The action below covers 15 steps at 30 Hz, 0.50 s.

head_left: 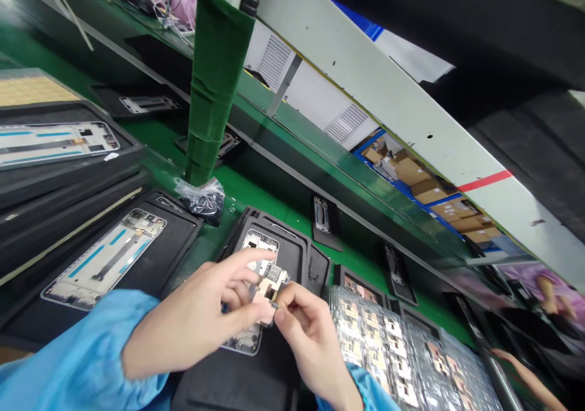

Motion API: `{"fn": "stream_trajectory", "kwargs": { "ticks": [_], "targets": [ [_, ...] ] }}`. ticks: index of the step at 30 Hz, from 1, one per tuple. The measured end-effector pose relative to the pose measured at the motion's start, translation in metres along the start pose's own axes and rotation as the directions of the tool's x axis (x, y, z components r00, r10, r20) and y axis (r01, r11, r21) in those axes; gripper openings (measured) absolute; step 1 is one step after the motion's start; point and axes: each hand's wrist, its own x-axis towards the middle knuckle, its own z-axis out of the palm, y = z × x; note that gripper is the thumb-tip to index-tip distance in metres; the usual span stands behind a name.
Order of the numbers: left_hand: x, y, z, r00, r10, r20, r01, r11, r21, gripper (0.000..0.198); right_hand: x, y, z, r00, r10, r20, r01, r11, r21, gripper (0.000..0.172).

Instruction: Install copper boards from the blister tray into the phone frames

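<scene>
A small phone circuit board (272,282) with a copper-coloured part is held up in front of me. My left hand (201,313) grips it by its left side and lower end, thumb in front. At its lower right edge, my right hand (308,332) pinches the board or a tiny part on it; the fingers hide which. Below the hands a silver phone frame (244,343) lies in a black foam tray (228,380), partly covered by my left hand. Both wrists come out of light blue sleeves.
Right of my hands, clear plastic trays (414,338) carry several circuit boards. To the left, a phone frame (109,256) rests on another black tray. A plastic bag (203,201) lies by a green-wrapped post (212,82). Beyond, a conveyor (283,198) bears phone frames. A co-worker's arm (525,374) reaches in at lower right.
</scene>
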Motion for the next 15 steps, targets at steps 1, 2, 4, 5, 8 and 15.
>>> {"fn": "stream_trajectory", "kwargs": {
  "ticks": [1, 2, 4, 5, 8, 15],
  "targets": [
    [-0.005, -0.001, 0.001, 0.993, 0.114, -0.043, -0.105, 0.979, 0.176, 0.056, 0.001, 0.0, 0.0, 1.0, 0.005, -0.01, -0.005, 1.0, 0.024, 0.04],
    [-0.011, -0.003, 0.002, 0.965, 0.256, -0.06, -0.22, 0.911, 0.349, 0.051, 0.001, -0.002, 0.0, 1.0, 0.014, -0.011, -0.013, 0.999, 0.045, 0.04],
    [-0.019, -0.006, 0.003, 0.845, 0.535, -0.023, -0.427, 0.699, 0.574, 0.042, -0.001, -0.008, -0.001, 0.999, 0.032, 0.006, -0.033, 0.998, 0.057, 0.04],
    [-0.02, -0.008, 0.004, 0.771, 0.637, 0.009, -0.499, 0.595, 0.63, 0.041, -0.003, -0.013, -0.001, 0.999, 0.03, 0.013, -0.031, 0.998, 0.046, 0.04],
    [-0.015, -0.008, 0.005, 0.622, 0.782, 0.021, -0.59, 0.451, 0.67, 0.039, -0.007, -0.027, -0.007, 0.998, -0.068, 0.012, 0.069, 0.989, -0.133, 0.036],
    [0.019, 0.025, 0.002, 0.78, 0.51, -0.364, -0.374, 0.845, 0.382, 0.009, 0.012, -0.029, -0.023, 0.488, -0.864, 0.125, 0.518, 0.171, -0.838, 0.029]
  ]
}}
